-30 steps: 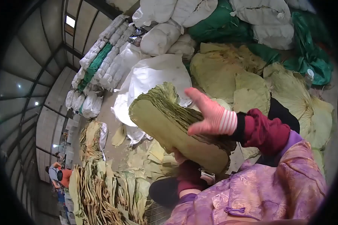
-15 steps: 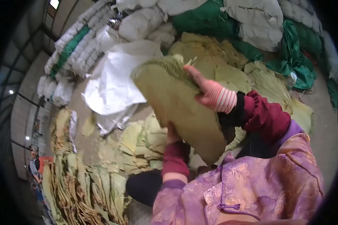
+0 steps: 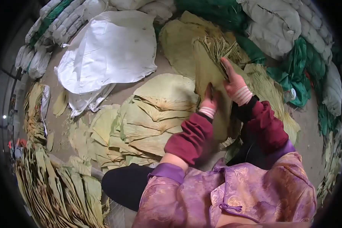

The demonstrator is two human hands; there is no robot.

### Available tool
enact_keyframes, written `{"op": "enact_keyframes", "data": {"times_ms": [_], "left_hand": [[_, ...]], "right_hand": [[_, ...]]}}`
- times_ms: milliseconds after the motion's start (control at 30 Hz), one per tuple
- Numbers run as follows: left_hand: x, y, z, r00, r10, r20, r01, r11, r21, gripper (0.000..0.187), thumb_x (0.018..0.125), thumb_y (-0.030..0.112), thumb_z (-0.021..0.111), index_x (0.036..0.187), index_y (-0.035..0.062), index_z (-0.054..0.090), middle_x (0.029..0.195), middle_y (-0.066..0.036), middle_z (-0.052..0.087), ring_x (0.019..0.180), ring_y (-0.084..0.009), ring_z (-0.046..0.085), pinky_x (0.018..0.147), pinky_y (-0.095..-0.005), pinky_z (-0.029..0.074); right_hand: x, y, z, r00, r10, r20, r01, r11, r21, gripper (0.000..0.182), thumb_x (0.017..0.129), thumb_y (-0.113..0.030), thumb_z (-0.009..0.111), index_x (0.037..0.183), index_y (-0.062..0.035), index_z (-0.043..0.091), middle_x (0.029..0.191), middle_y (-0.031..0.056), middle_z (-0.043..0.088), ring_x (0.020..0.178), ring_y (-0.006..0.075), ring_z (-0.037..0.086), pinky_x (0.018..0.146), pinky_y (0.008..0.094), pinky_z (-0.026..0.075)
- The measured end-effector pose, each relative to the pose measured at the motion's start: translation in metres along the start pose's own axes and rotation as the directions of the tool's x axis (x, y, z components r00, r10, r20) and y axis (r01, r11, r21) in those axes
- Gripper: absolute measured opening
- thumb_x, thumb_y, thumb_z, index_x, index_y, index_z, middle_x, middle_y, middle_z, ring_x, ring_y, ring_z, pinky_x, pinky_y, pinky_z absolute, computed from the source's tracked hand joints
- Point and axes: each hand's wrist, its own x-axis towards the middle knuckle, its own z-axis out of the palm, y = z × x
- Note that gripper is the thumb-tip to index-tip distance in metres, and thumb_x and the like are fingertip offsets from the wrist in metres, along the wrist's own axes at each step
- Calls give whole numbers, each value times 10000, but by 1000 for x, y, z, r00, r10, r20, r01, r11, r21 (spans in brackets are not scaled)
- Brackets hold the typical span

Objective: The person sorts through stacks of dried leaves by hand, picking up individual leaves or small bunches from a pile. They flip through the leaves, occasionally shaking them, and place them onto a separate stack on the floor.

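Observation:
A thick stack of folded dried leaves [image 3: 205, 68] stands upright in front of me, its layered edges fanned at the top. My left hand [image 3: 208, 103], in a pink glove with a striped cuff, holds the stack's lower left part, its fingers partly in shadow. Against the right side lies my right hand [image 3: 236, 86], gloved alike, with fingers straight and pointing up along the layered edge. Left of the stack, a pile of flat dried leaves [image 3: 159, 110] rests on the floor in overlapping layers.
A white sack [image 3: 110, 53] lies spread at the upper left. More leaves [image 3: 182, 49] are heaped behind the stack, and bundled leaves [image 3: 57, 186] fill the lower left. Full white sacks [image 3: 271, 26] and green sheeting [image 3: 298, 72] line the back and right.
The leaf stack has turned from broad side toward me to upright and edge-on. My left hand has come up along its side; my right hand has shifted right and lower. The view has tilted down.

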Motion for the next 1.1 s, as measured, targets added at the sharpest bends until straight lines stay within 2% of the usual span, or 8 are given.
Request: {"op": "enact_keyframes", "data": {"times_ms": [133, 300, 467, 500, 600, 667, 867, 1100], "left_hand": [[53, -1, -52, 963, -178, 203, 203, 973, -110, 586, 924, 306, 480, 1416, 127, 215, 1275, -182, 458, 1106, -262, 505, 877, -301, 424], [72, -28, -97, 827, -495, 265, 466, 869, 170, 626, 943, 383, 414, 1451, 268, 67, 1249, -94, 486, 998, -208, 549, 729, -318, 498], [66, -119, -85, 901, -391, 186, 429, 864, -263, 653, 910, 421, 456, 1419, 91, 213, 1333, -118, 435, 1163, -312, 473, 966, -391, 432], [77, -122, -88, 799, -560, 221, 515, 446, -732, 635, 896, 361, 501, 1407, 90, 240, 1321, -111, 439, 1141, -291, 485, 949, -384, 441], [84, -66, -99, 766, -605, 218, 527, 395, -753, 626, 836, 155, 610, 1370, 68, 295, 1267, -100, 467, 1082, -238, 509, 912, -357, 451], [72, -31, -103, 956, -294, -21, 289, 949, -130, 600, 833, 113, 594, 1356, 58, 306, 1234, -105, 497, 1048, -229, 524, 863, -329, 461], [68, 25, -116, 922, -353, 156, 386, 815, -432, 515, 877, 363, 552, 1294, 91, 420, 1135, -75, 555, 973, -201, 573, 799, -342, 500], [87, -18, -115, 945, -327, 20, 309, 910, 276, 875, 814, 652, 473, 1256, -98, 387, 1175, -297, 512, 1087, -347, 516, 934, -379, 389]], "right_hand": [[41, 7, 15, 998, -39, -49, 44, 993, 113, 799, 675, 153, 426, 1414, -73, 220, 1381, 158, 381, 1296, 247, 357, 1038, 267, 299], [71, 38, 79, 936, 235, 261, -303, 916, 262, 896, 673, -33, 619, 1434, -115, 153, 1308, 217, 454, 1156, 265, 482, 933, 277, 406], [68, 42, 88, 924, 233, 305, -337, 871, 357, 952, 682, -201, 728, 1426, -92, 144, 1309, 219, 445, 1147, 281, 490, 955, 322, 391], [67, 53, 96, 959, 152, 238, -230, 911, 343, 942, 727, -305, 725, 1431, -93, 136, 1277, 218, 474, 1123, 281, 510, 944, 319, 400], [67, 49, 92, 967, 198, 161, -237, 932, 274, 807, 779, -376, 675, 1400, -65, 264, 1229, 190, 524, 1099, 242, 526, 931, 301, 407], [67, 54, 93, 960, 225, 165, -267, 912, 311, 682, 797, -389, 638, 1329, -52, 376, 1184, 192, 556, 1082, 254, 543, 920, 308, 415], [62, 50, 90, 921, 303, 243, -386, 787, 482, 427, 847, -369, 559, 1075, -12, 612, 973, 143, 654, 907, 243, 606, 834, 320, 452], [65, 68, 108, 945, 268, 187, -324, 844, 428, 468, 870, -406, 531, 1115, -12, 592, 1058, 179, 630, 1002, 269, 589, 870, 318, 442]]}}
